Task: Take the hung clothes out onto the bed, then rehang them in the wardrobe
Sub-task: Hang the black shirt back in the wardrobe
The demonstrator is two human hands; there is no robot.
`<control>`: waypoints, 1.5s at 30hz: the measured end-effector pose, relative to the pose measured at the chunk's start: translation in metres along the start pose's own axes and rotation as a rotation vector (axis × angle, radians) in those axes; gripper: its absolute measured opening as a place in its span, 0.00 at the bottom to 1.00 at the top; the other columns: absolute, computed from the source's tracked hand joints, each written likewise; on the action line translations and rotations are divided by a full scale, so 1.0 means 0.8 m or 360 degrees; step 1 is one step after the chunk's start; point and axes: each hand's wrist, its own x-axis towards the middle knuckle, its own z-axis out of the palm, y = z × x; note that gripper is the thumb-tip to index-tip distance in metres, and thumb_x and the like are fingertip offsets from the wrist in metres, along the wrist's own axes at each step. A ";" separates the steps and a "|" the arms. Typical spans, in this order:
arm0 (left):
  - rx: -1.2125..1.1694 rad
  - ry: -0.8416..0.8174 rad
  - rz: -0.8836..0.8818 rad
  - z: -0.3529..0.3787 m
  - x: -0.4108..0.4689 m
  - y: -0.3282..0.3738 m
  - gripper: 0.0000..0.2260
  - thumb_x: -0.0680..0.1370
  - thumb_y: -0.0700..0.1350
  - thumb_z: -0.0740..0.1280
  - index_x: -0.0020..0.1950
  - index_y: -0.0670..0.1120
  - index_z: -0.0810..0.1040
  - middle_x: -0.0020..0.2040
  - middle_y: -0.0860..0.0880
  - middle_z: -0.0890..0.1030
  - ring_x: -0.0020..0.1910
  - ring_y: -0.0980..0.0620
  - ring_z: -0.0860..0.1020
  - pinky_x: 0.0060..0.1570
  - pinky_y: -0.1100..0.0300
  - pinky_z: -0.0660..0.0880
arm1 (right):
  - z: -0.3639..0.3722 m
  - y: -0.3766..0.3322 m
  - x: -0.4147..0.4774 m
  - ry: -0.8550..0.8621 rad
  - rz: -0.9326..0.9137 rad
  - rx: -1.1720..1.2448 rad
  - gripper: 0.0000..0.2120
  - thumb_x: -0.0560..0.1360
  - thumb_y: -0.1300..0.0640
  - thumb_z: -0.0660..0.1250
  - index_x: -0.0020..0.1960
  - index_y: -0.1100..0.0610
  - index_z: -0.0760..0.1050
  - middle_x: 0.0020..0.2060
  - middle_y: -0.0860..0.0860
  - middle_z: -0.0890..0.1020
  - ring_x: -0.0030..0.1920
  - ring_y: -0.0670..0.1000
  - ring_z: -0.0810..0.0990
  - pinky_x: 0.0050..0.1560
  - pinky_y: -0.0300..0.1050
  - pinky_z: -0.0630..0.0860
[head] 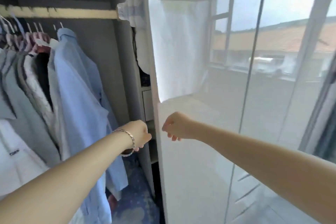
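Several hung clothes (27,71) hang on the wooden rail (72,13) in the open wardrobe on the left. The nearest is a light blue shirt (80,85) at the right end of the row. My left hand (139,135), a bracelet on its wrist, is out in front of the wardrobe's inner partition with its fingers curled and nothing in them. My right hand (175,127) sits at the left edge of the glossy white wardrobe door (200,160), fingers curled at that edge. The bed is out of view.
The white door reflects a window and rooftops. Behind its edge stand narrow shelves and a small drawer (147,105), with white folded fabric (132,5) above. Blue patterned cloth (134,205) lies on the wardrobe floor.
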 end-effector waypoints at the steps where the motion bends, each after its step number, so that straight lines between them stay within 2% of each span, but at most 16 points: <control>1: 0.0002 0.0001 0.0123 0.024 -0.002 0.020 0.09 0.76 0.42 0.58 0.37 0.44 0.71 0.38 0.44 0.81 0.32 0.47 0.76 0.33 0.62 0.69 | 0.003 0.033 -0.029 0.0081 0.0077 -0.0044 0.11 0.77 0.61 0.60 0.54 0.63 0.78 0.41 0.53 0.80 0.32 0.48 0.76 0.29 0.32 0.71; 4: -0.0037 -0.0069 0.0483 0.106 -0.020 0.092 0.06 0.74 0.45 0.59 0.37 0.48 0.71 0.42 0.47 0.82 0.41 0.45 0.80 0.42 0.58 0.75 | 0.021 0.129 -0.127 0.0175 0.0371 -0.0106 0.12 0.75 0.59 0.58 0.51 0.59 0.79 0.39 0.51 0.80 0.36 0.51 0.78 0.32 0.35 0.71; 7: 0.0039 -0.0203 0.0850 0.190 -0.073 0.177 0.03 0.75 0.47 0.60 0.44 0.51 0.72 0.50 0.48 0.81 0.51 0.45 0.78 0.49 0.57 0.74 | 0.038 0.202 -0.248 0.0208 0.0766 -0.0202 0.13 0.77 0.57 0.57 0.56 0.58 0.78 0.51 0.55 0.82 0.48 0.54 0.80 0.44 0.41 0.74; 11: 0.0143 -0.0469 0.1282 0.292 -0.176 0.290 0.09 0.77 0.48 0.58 0.51 0.48 0.76 0.54 0.47 0.80 0.54 0.45 0.77 0.48 0.59 0.71 | 0.061 0.278 -0.421 0.0322 0.1263 -0.0194 0.14 0.78 0.57 0.55 0.56 0.58 0.77 0.56 0.53 0.80 0.55 0.54 0.79 0.30 0.31 0.66; 14: 0.0189 -0.0660 0.1562 0.355 -0.277 0.362 0.09 0.77 0.47 0.58 0.53 0.48 0.76 0.55 0.48 0.80 0.54 0.46 0.77 0.45 0.60 0.68 | 0.078 0.325 -0.551 0.0422 0.1614 0.0009 0.13 0.78 0.60 0.56 0.55 0.60 0.78 0.56 0.58 0.80 0.57 0.58 0.78 0.44 0.40 0.73; 16: 0.0233 -0.0760 0.1754 0.392 -0.346 0.404 0.10 0.77 0.47 0.59 0.54 0.48 0.76 0.56 0.49 0.80 0.55 0.47 0.77 0.46 0.60 0.69 | 0.092 0.349 -0.642 0.0539 0.1815 0.0060 0.14 0.77 0.61 0.56 0.54 0.63 0.78 0.54 0.60 0.80 0.55 0.59 0.78 0.52 0.45 0.74; 19: 0.0278 -0.0892 0.1985 0.447 -0.449 0.458 0.09 0.77 0.47 0.59 0.52 0.49 0.77 0.56 0.49 0.80 0.55 0.47 0.77 0.48 0.60 0.70 | 0.124 0.374 -0.783 0.0693 0.2059 0.0193 0.11 0.75 0.61 0.58 0.41 0.60 0.78 0.46 0.60 0.81 0.45 0.57 0.79 0.47 0.45 0.74; 23: 0.0309 -0.1036 0.2222 0.523 -0.590 0.521 0.05 0.77 0.46 0.59 0.46 0.50 0.74 0.50 0.50 0.80 0.49 0.48 0.77 0.43 0.61 0.69 | 0.188 0.404 -0.968 0.0923 0.2443 0.0504 0.13 0.75 0.61 0.57 0.49 0.67 0.77 0.49 0.63 0.82 0.39 0.56 0.77 0.39 0.45 0.70; 25: 0.0323 -0.1091 0.2276 0.565 -0.657 0.550 0.05 0.76 0.45 0.59 0.46 0.50 0.74 0.47 0.50 0.79 0.46 0.47 0.77 0.42 0.60 0.71 | 0.223 0.421 -1.055 0.1042 0.2594 0.0612 0.11 0.75 0.61 0.56 0.43 0.63 0.76 0.47 0.61 0.82 0.43 0.58 0.80 0.40 0.44 0.69; 29: 0.0372 -0.1235 0.2284 0.655 -0.780 0.597 0.06 0.76 0.45 0.58 0.46 0.50 0.75 0.42 0.51 0.78 0.45 0.46 0.77 0.43 0.58 0.73 | 0.292 0.458 -1.213 0.1329 0.2956 0.0829 0.11 0.75 0.58 0.57 0.48 0.56 0.79 0.51 0.53 0.81 0.53 0.57 0.79 0.49 0.44 0.73; 32: 0.0483 -0.1339 0.2297 0.727 -0.855 0.626 0.05 0.77 0.45 0.58 0.45 0.50 0.73 0.40 0.52 0.77 0.42 0.47 0.76 0.38 0.60 0.69 | 0.345 0.496 -1.308 0.1466 0.3205 0.0988 0.10 0.73 0.60 0.59 0.35 0.54 0.73 0.42 0.56 0.80 0.49 0.58 0.79 0.46 0.42 0.71; 34: 0.0552 -0.1374 0.2308 0.778 -0.899 0.648 0.05 0.77 0.45 0.57 0.46 0.50 0.73 0.40 0.53 0.77 0.42 0.48 0.76 0.37 0.61 0.67 | 0.377 0.528 -1.363 0.1474 0.3331 0.1073 0.15 0.73 0.63 0.58 0.28 0.54 0.66 0.32 0.56 0.74 0.39 0.57 0.73 0.41 0.41 0.68; 39: 0.0628 -0.1413 0.2290 0.904 -0.983 0.698 0.08 0.77 0.44 0.57 0.49 0.49 0.75 0.45 0.51 0.80 0.46 0.47 0.78 0.42 0.61 0.71 | 0.456 0.630 -1.467 0.1384 0.3470 0.1236 0.18 0.75 0.64 0.57 0.27 0.55 0.61 0.32 0.56 0.68 0.40 0.55 0.66 0.38 0.40 0.64; 41: 0.0630 -0.1420 0.2281 0.953 -1.004 0.708 0.08 0.77 0.44 0.57 0.50 0.50 0.75 0.45 0.51 0.80 0.47 0.47 0.78 0.45 0.61 0.72 | 0.486 0.676 -1.496 0.1418 0.3470 0.1405 0.13 0.75 0.63 0.58 0.33 0.59 0.71 0.34 0.56 0.74 0.44 0.59 0.71 0.40 0.42 0.68; 42: 0.0636 -0.1420 0.2279 0.977 -1.011 0.712 0.07 0.78 0.44 0.58 0.51 0.50 0.75 0.45 0.52 0.79 0.47 0.48 0.78 0.46 0.60 0.72 | 0.500 0.698 -1.508 0.1469 0.3472 0.1438 0.08 0.75 0.62 0.59 0.43 0.63 0.76 0.42 0.57 0.79 0.50 0.61 0.74 0.46 0.42 0.71; 45: 0.0674 -0.1415 0.2292 1.039 -1.024 0.720 0.08 0.77 0.44 0.58 0.52 0.51 0.75 0.44 0.54 0.77 0.45 0.50 0.76 0.48 0.59 0.73 | 0.543 0.756 -1.532 0.1686 0.3549 0.1583 0.19 0.75 0.57 0.61 0.63 0.65 0.69 0.62 0.61 0.75 0.63 0.61 0.73 0.61 0.47 0.70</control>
